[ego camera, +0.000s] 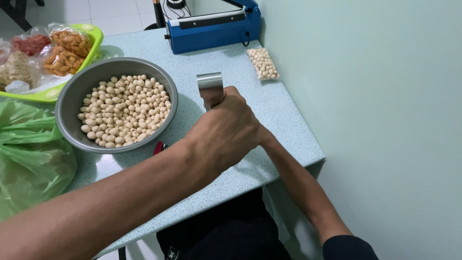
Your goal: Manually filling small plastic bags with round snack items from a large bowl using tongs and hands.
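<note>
Head view is showing the left hand (226, 132) clamping fingers around a smooth steel scoop (211, 89), hiding the right hand's grip, over speckled tabletop (284, 120) beside a pale wall.

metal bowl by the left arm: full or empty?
Partly full. The metal bowl holds a layer of pale round snack balls covering its bottom, well below the rim; bare inner wall shows on the left side.

It looked like a small home snack-packing corner. A blue heat sealer (215, 25) stood on a speckled table (284, 120) beside a steel bowl (72, 96) of pale round snacks, with bagged snacks in a green tray (91, 36).
</note>
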